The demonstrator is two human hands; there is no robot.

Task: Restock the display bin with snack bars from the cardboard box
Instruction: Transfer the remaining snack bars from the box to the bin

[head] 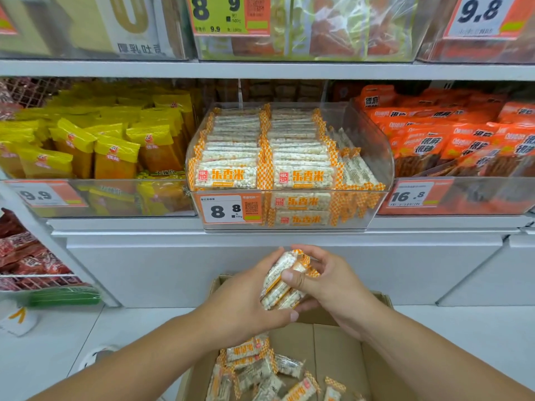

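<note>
Both hands, left hand (246, 296) and right hand (333, 287), clasp a stack of snack bars (285, 280) above the cardboard box (333, 342); next, lift into the display bin (373, 157) above.

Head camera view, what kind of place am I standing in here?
Most likely a grocery or snack shop aisle. Price tags hang on clear display bins of packaged snacks, and both hands hold snack bars above an open cardboard box for restocking.

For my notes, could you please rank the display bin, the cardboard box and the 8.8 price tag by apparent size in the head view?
1. display bin
2. cardboard box, cropped and nearer, so its rank against the bin is unsure
3. 8.8 price tag
</note>
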